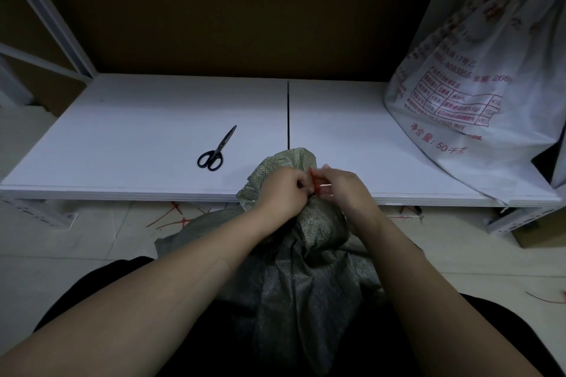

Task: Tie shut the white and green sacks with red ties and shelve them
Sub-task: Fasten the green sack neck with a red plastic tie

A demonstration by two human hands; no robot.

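Green sack [306, 269], neck bunched upright between both hands
Left hand [283, 191] and right hand [343, 190] each pinch the red tie [315, 184] at the neck, equally close, just before the shelf [137, 138] edge (knot hidden); the white sack [477, 86] stands shelved far right.

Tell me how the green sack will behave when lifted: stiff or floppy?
Probably floppy: the green sack creases deeply below its gathered neck. It likely sags if lifted by the neck alone. Its woven surface probably grips well.
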